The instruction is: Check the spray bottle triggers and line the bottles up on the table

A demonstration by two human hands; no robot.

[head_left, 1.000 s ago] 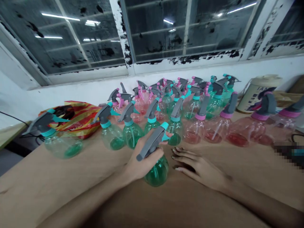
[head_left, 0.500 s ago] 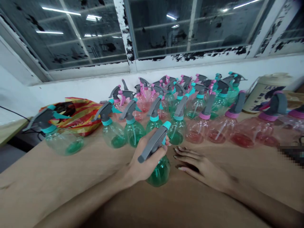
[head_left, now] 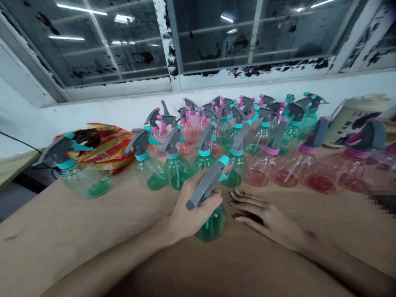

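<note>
My left hand (head_left: 193, 210) is wrapped round the neck of a spray bottle (head_left: 212, 226) with green liquid inside, a teal nozzle and a grey trigger head. The bottle stands on the wooden table (head_left: 123, 243), its collar hidden by my fingers. Beside it on the right, my right hand (head_left: 264, 214) rests on the tabletop with its fingers stretched out, holding nothing. Just beyond my hands is a row of spray bottles: green ones with teal collars, such as a green bottle (head_left: 177, 171), and pink ones with pink collars, such as a pink bottle (head_left: 258, 171).
More pink and green spray bottles crowd the back by the wall. A lone green bottle (head_left: 86, 181) stands at the left, near a red and yellow bag (head_left: 116, 144). A cream lidded jug (head_left: 351, 119) is at the back right. A window (head_left: 216, 37) lies behind.
The whole view shifts slightly as my head moves, so things sit a little further right. My left hand keeps its hold on the green spray bottle; my right hand stays on the table.
</note>
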